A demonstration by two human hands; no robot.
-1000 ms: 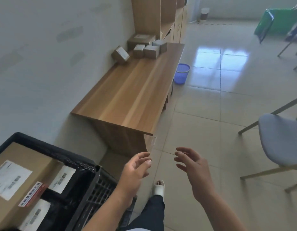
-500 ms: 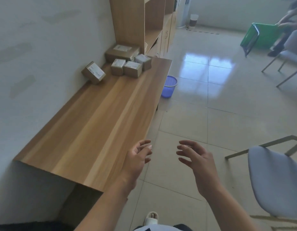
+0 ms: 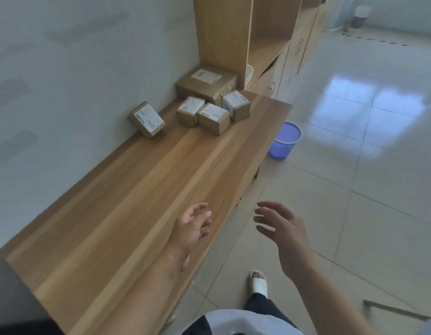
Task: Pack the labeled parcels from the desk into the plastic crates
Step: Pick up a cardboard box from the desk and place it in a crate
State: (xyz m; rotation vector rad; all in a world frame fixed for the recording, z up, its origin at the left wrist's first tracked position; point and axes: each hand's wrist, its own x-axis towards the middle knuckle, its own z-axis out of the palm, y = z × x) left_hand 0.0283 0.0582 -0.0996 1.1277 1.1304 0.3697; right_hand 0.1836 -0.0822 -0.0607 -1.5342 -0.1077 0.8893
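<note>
Several brown cardboard parcels with white labels sit at the far end of the wooden desk (image 3: 142, 194). A large parcel (image 3: 206, 84) lies against the shelf unit. In front of it stand three small parcels (image 3: 212, 118), and one more small parcel (image 3: 147, 119) leans tilted against the wall. My left hand (image 3: 194, 226) hovers over the desk's near right edge, fingers relaxed and holding nothing. My right hand (image 3: 281, 226) hangs over the floor beside the desk, fingers spread and empty. No crate is in view.
A tall wooden shelf unit (image 3: 236, 37) stands at the desk's far end. A blue mesh waste bin (image 3: 284, 142) sits on the tiled floor right of the desk. My foot in a white slipper (image 3: 258, 282) is on the floor below.
I have walked forward along the desk; the black crate with parcels left the view and the parcels on the desk are now closer. Both hands stay empty and raised.
</note>
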